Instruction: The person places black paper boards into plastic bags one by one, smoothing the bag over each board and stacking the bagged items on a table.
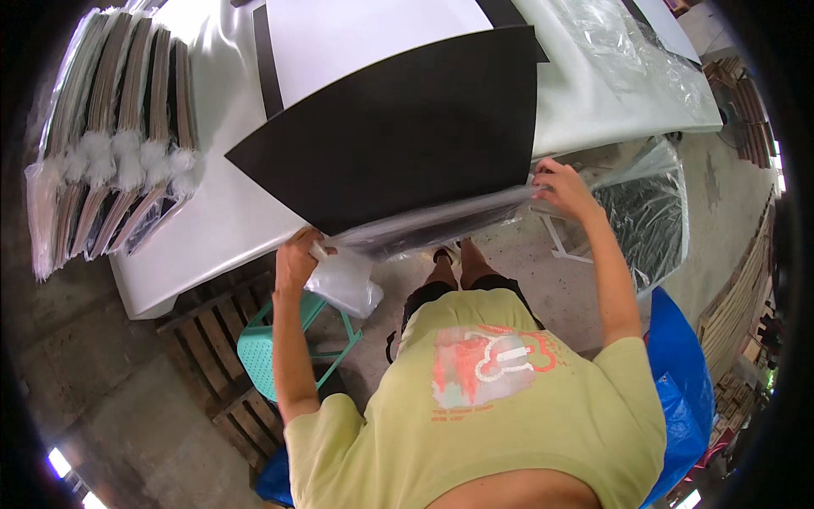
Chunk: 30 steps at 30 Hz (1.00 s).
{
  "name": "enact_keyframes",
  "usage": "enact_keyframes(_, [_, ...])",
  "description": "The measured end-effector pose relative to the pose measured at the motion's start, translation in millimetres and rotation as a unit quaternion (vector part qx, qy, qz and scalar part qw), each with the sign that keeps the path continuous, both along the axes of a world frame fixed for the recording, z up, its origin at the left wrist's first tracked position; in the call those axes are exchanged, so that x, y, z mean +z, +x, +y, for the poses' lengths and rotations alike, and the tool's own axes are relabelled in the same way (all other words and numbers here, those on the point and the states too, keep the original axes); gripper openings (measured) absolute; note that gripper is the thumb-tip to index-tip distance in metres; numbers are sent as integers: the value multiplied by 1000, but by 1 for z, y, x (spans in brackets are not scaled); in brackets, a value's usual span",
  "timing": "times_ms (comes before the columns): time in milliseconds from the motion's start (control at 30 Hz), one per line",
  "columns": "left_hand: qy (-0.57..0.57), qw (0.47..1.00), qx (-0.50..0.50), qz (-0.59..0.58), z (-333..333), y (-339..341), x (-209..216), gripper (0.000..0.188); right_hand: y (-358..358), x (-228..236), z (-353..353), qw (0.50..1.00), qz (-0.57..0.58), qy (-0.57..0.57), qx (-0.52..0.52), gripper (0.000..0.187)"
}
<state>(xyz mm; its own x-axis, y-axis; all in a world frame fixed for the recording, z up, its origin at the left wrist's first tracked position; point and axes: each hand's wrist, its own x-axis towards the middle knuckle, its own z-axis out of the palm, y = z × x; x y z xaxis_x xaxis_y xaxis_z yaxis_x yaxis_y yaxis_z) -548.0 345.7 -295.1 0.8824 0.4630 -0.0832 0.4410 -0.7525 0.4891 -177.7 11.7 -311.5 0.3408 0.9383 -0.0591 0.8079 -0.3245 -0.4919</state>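
A large black board (407, 127) lies in front of me, its near edge reaching the table's front edge. Clear plastic film (449, 222), seemingly a bag, stretches along that near edge and hangs a little below it. My left hand (297, 261) pinches the film close to the board's near left corner, fingers closed. At the other end, my right hand (565, 188) grips the film beside the near right corner. Whether the board's edge is inside the film I cannot tell. More bunched clear plastic (346, 282) hangs below my left hand.
Several plastic-wrapped bundles of boards (119, 136) stand on the white table (225, 199) at left. Behind the black board lies a white sheet (365, 30). Loose film (627, 51) covers the table's right. Below are a green stool (259, 360), wooden pallet (208, 339) and blue sheeting (682, 399).
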Motion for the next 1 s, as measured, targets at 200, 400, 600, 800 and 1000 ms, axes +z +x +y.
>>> enact_keyframes(200, [75,989,-88,91,7,0,12,16,3,-19,-14,986,-142,-17,89,10])
enact_keyframes(400, [71,997,-36,-5,-6,18,41,19,-4,-12,-36,987,-143,67,-18,11])
enact_keyframes(600, [138,980,-137,-31,-5,46,83,21,10,41,-59,990,-109,87,-32,13])
enact_keyframes(800, [180,963,-193,-49,-32,97,149,17,31,106,-100,964,-216,119,-94,13])
enact_keyframes(1000, [228,915,-288,-166,-111,231,221,21,104,174,-232,843,-364,227,-325,8])
